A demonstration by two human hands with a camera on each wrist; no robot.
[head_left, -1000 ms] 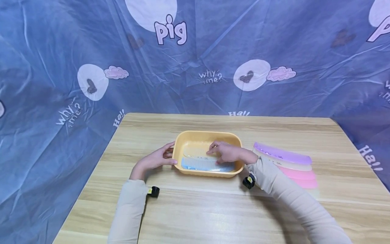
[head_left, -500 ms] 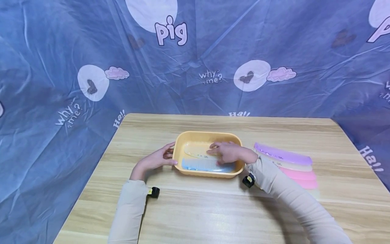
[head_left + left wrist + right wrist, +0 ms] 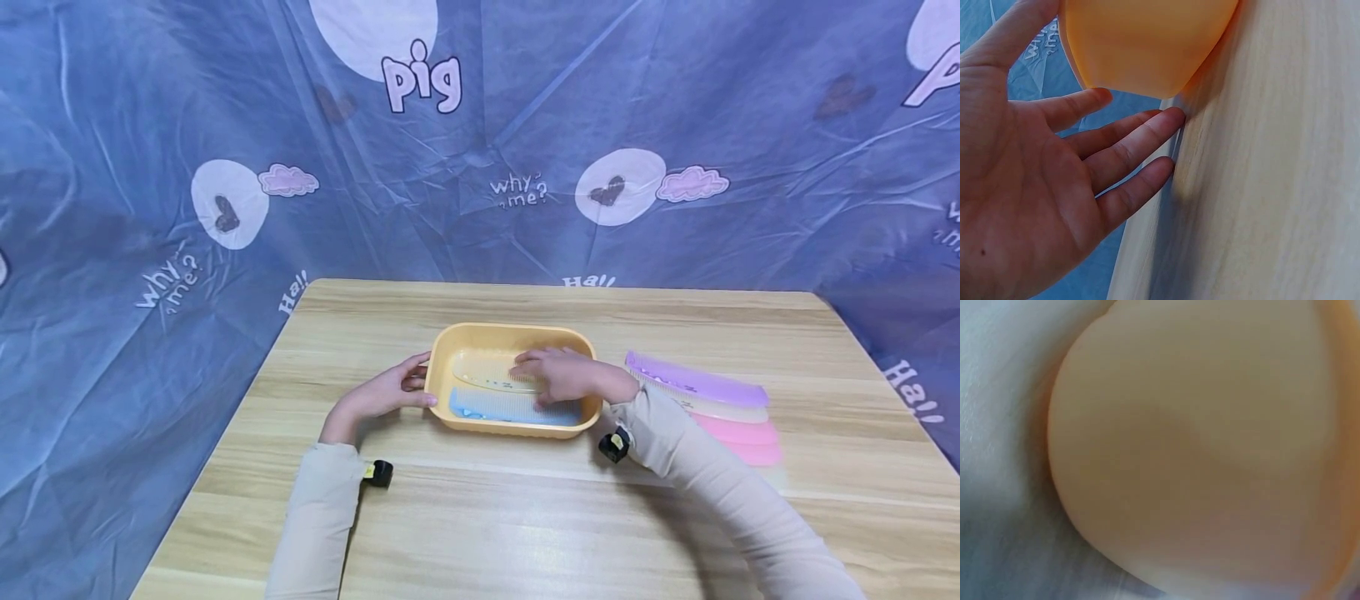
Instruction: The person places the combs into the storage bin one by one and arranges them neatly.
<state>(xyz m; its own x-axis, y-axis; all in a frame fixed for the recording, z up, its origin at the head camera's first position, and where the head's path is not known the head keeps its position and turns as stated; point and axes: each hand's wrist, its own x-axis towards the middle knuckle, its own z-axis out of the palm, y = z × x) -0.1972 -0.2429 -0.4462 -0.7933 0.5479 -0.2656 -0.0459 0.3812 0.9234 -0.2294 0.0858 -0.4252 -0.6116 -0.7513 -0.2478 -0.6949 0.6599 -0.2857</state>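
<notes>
On the wooden table (image 3: 525, 517), the left hand (image 3: 378, 392) braces the orange basin (image 3: 510, 333) with straight fingers while the right hand (image 3: 562, 375), fingers flat, presses a cream comb (image 3: 480, 371) down beside the blue comb (image 3: 487, 406).

Your right hand (image 3: 561, 375) fills the right half of the orange tray (image 3: 510, 335); two combs (image 3: 491, 392) cover most of its floor. Your left hand (image 3: 382, 390) blocks the tray's left wall. Stacked combs (image 3: 712, 408) crowd the table (image 3: 525, 517) just right of the tray. Bare wood lies near you and along the far edge.
</notes>
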